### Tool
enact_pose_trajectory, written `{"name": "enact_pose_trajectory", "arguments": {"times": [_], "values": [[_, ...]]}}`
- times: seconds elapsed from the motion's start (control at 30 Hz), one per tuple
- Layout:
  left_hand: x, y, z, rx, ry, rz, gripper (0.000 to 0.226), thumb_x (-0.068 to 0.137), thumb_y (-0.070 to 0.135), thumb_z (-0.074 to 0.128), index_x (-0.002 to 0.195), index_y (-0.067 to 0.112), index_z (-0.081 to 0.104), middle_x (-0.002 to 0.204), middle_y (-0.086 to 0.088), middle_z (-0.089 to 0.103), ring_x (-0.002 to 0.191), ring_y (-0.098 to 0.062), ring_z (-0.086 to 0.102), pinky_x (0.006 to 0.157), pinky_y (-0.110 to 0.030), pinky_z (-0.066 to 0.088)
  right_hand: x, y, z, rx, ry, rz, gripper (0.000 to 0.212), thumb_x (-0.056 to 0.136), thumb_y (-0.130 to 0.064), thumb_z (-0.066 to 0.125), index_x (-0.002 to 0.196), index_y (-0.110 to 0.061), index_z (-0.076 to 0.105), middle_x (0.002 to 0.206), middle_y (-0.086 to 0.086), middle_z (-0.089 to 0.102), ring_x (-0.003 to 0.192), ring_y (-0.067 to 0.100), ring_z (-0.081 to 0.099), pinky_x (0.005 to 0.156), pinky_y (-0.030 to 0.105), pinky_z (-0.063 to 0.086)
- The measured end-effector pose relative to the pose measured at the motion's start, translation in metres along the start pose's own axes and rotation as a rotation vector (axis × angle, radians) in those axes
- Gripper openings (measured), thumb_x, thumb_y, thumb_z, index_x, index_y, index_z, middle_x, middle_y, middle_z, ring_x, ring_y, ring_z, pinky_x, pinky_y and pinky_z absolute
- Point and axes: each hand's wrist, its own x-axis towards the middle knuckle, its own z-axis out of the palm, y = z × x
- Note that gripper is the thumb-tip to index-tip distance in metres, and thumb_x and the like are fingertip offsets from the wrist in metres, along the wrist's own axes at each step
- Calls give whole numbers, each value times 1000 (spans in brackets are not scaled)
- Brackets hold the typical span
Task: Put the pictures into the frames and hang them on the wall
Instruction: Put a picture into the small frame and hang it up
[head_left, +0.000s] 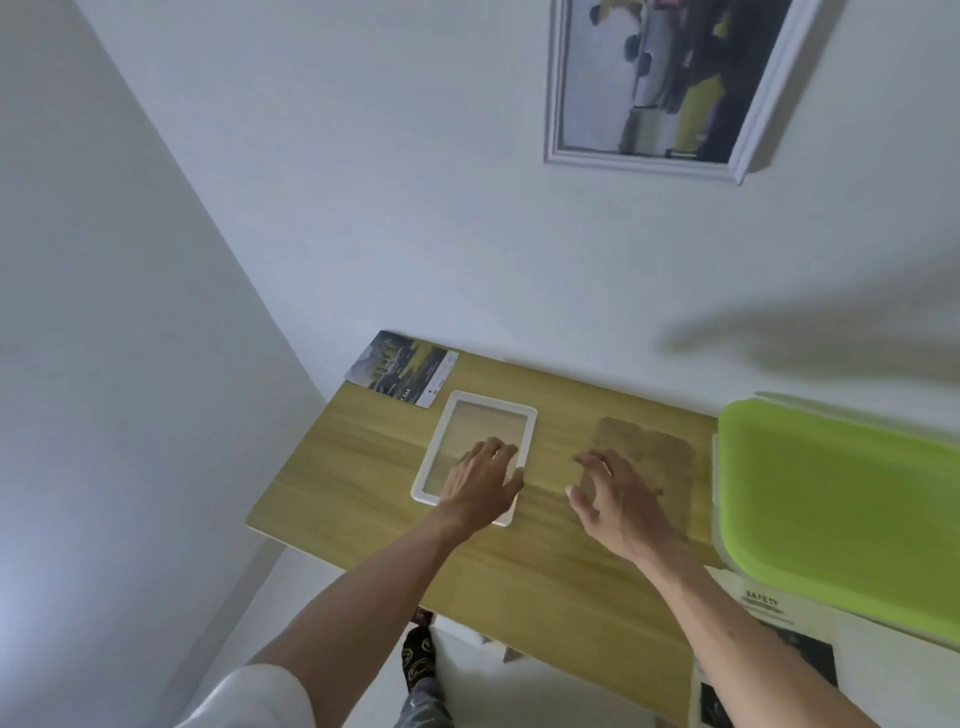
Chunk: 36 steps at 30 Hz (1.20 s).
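My left hand lies flat on the empty white frame at the middle of the wooden desk, its fingers spread open across the glass and gripping nothing. My right hand hovers just beside it over the brown backing board, fingers curled loosely apart, nothing in them. A loose picture waits at the desk's far left corner. Another framed picture hangs on the wall above; a green-lidded box sits at right.
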Motion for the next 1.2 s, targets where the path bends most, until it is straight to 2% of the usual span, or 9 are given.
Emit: {"name": "enact_pose_trajectory", "arguments": {"times": [0.2,0.33,0.47,0.63,0.77,0.9,1.07,1.13,1.2], "values": [[40,-108,-43,40,-25,-65,38,98,33,49,130,13,53,130,-6,53,117,-27,54,91,-41,49,92,-71,36,-10,-112,11,48,97,-38,56,136,-11,53,138,9,51,124,27,52,97,38,51],[58,-168,-59,29,-54,-123,38,96,29,53,129,12,53,135,-8,51,120,-29,53,97,-42,46,145,-116,64,-50,-227,46,52,99,-43,48,143,-14,44,148,6,40,133,24,43,106,36,43],[75,-217,-73,56,-62,-126,41,95,25,55,133,11,51,138,-8,50,125,-27,49,101,-41,44,186,-155,88,-55,-315,54,53,100,-41,49,146,-18,40,154,3,36,139,22,37,112,37,37],[101,-263,-81,69,-71,-101,31,93,20,55,123,11,55,130,-7,53,118,-27,50,95,-37,41,226,-185,111,-72,-366,57,55,100,-38,50,149,-16,38,159,3,31,144,22,32,116,38,32],[121,-284,-77,69,-98,-84,25,87,17,54,111,13,57,123,-4,55,117,-26,50,98,-36,40,250,-192,130,-100,-401,59,57,101,-36,50,151,-13,36,159,5,31,145,23,31,118,38,30],[134,-297,-70,85,-164,-59,35,87,24,53,121,14,52,137,-4,46,129,-24,41,108,-38,33,267,-195,145,-137,-439,57,58,102,-37,48,152,-14,33,162,5,25,147,23,27,118,37,28],[135,-310,-60,106,-245,-54,52,99,30,45,149,17,36,159,-1,27,145,-23,25,118,-39,20,281,-193,162,-172,-495,41,66,103,-38,47,157,-12,21,165,4,15,150,22,22,120,36,26],[131,-316,-56,101,-204,-43,49,100,31,44,148,18,40,158,1,31,145,-22,28,118,-37,21,281,-193,167,-195,-504,25,66,102,-37,49,157,-12,23,164,4,19,147,22,29,117,36,32],[126,-320,-50,131,-134,12,42,99,32,46,139,21,52,151,4,44,137,-20,41,112,-34,27,279,-192,170,-212,-488,20,61,102,-35,52,154,-11,32,161,4,30,140,24,42,109,36,40]]}}
